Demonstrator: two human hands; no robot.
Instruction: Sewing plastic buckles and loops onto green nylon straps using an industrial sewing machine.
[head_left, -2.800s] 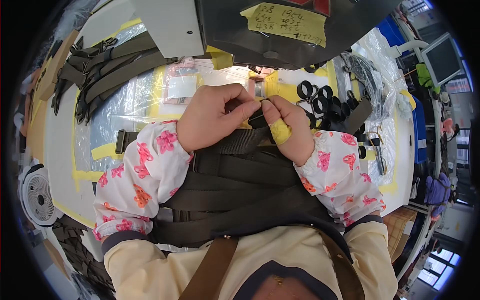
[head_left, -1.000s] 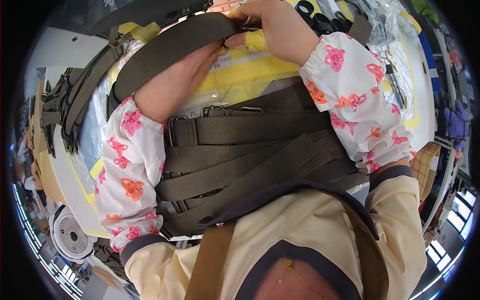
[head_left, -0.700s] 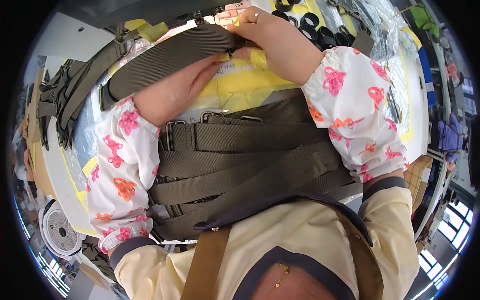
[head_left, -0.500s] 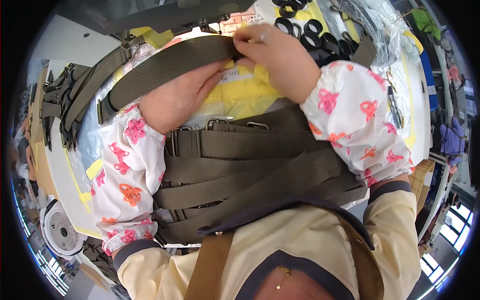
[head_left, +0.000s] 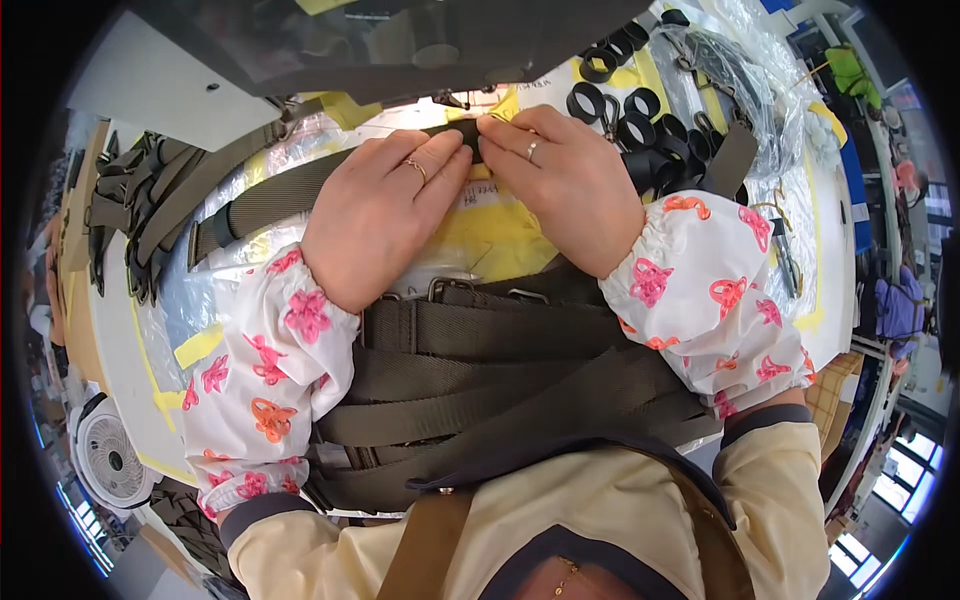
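An olive-grey webbing strap (head_left: pixel 290 188) lies across the work surface under the machine. My left hand (head_left: pixel 385 205) rests over it, its fingers bent down and pressed on the strap near its right end. Opposite, my right hand (head_left: pixel 565 175) pinches that same end with thumb and forefinger, where a dark band (head_left: pixel 468 135) shows between the hands. Toward the strap's left end sits a black loop (head_left: pixel 222 225). A pile of folded webbing straps (head_left: pixel 480 375) with metal buckles (head_left: pixel 450 288) lies between my forearms, against my body.
The large dark grey machine body (head_left: pixel 400 55) overhangs the far side, close beyond my fingers. Several black rings (head_left: pixel 637 130) lie at the far right by clear plastic wrap (head_left: pixel 745 70). More straps (head_left: pixel 150 200) hang at the left. A white fan (head_left: pixel 112 455) stands lower left.
My left hand has come from under the strap to on top of it, with fingertips now near my right hand's. The strap now lies flatter. The whole view has shifted slightly.
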